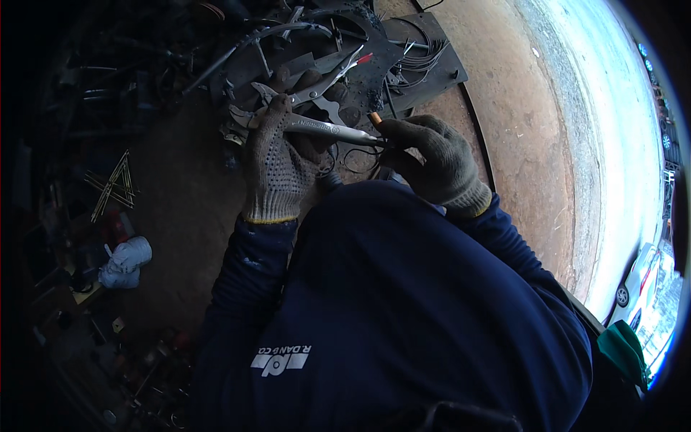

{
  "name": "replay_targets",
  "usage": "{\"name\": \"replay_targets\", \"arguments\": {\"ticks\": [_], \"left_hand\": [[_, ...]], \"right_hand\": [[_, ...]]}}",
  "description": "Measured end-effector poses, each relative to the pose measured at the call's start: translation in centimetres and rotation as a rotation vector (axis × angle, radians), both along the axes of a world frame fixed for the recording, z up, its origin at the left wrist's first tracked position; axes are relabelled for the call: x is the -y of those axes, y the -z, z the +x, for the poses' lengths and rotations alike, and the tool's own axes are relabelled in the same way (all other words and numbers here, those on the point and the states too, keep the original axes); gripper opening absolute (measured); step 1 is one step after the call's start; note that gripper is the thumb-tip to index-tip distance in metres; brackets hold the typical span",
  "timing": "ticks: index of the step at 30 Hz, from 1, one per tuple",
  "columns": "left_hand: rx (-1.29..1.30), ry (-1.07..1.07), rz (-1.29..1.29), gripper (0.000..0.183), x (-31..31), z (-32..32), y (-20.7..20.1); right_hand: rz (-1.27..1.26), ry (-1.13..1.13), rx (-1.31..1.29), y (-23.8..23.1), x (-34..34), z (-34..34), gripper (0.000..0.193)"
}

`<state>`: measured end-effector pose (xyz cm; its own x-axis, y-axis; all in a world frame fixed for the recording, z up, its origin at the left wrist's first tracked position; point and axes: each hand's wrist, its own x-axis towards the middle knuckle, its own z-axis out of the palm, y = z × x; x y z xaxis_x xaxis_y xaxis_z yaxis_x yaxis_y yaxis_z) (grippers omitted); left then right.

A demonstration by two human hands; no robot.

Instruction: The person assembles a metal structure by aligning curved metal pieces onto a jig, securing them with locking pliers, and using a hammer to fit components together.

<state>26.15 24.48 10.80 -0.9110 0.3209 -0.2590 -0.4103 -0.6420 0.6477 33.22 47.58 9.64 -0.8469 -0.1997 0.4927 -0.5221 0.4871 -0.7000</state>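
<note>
In front of my chest lies a steel adjustable wrench (324, 129), its jaws at the left and its handle running right. My left hand (275, 162), in a dotted grey glove, is closed around it near the head. My right hand (440, 158), gloved too, curls with finger and thumb at the handle's far end; its grip there is partly hidden. A short orange-brown cylinder (375, 118) sticks up beside the right fingertip; I cannot tell if it is held. Just beyond the wrench rests a metal hand tool with a red tip (364, 59).
Dark metal parts and curved bars (252, 43) crowd the far left. A coil of wire (425, 56) sits on a dark metal plate (450, 70). Yellowish rods (113, 189) and a white bundle (127, 261) lie at left. A green cloth (623, 354) and a white car (637, 288) appear at right.
</note>
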Motion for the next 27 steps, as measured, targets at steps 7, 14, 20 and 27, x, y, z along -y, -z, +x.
{"name": "replay_targets", "arguments": {"ticks": [7, 14, 20, 27], "left_hand": [[0.052, 0.059, 0.065, 0.046, 0.4, 0.1, 0.7], [0.014, -0.068, 0.071, 0.05, -2.3, 0.8, -1.7], [0.06, 0.029, -0.195, 0.045, -2.2, 0.9, 0.2], [0.401, 0.304, -0.074, 0.03, -4.8, 2.3, 3.3]], "right_hand": [[0.091, 0.042, 0.008, -1.2, 0.2, 0.4, 0.045], [-0.218, 0.036, 0.295, -0.5, 0.5, 1.1, 0.037], [0.102, 0.04, 0.178, 1.4, -1.9, -0.1, 0.093], [0.305, -0.345, 0.825, 0.7, -1.2, -2.5, 0.105]]}}
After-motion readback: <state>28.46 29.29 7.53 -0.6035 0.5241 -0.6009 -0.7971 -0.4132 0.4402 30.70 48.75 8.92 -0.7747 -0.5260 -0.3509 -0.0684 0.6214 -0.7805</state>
